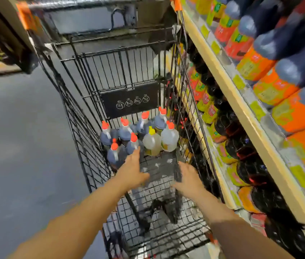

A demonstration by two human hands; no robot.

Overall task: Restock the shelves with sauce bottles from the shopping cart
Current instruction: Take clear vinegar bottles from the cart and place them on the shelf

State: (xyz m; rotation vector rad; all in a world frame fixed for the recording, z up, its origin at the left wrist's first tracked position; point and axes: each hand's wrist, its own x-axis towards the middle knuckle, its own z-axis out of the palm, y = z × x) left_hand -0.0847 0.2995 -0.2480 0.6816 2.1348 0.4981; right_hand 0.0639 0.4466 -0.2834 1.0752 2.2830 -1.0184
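Both hands spread, empty: left hand (pixel 131 170) nearing dark bottle (pixel 134 144), right hand (pixel 189 177) trailing. Grip necks below caps, lift straight.

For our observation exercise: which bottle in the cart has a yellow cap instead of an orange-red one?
The pale bottle in the middle of the cluster, left of the other pale bottle. Every other bottle there has an orange-red cap.

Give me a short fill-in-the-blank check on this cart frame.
1. The pale bottle beside the dark bottles has a ____ cap.
2. The left hand reaches toward a dark bottle with an ____ cap.
3. The stocked shelves stand on the cart's ____ side.

Missing: yellow; orange; right
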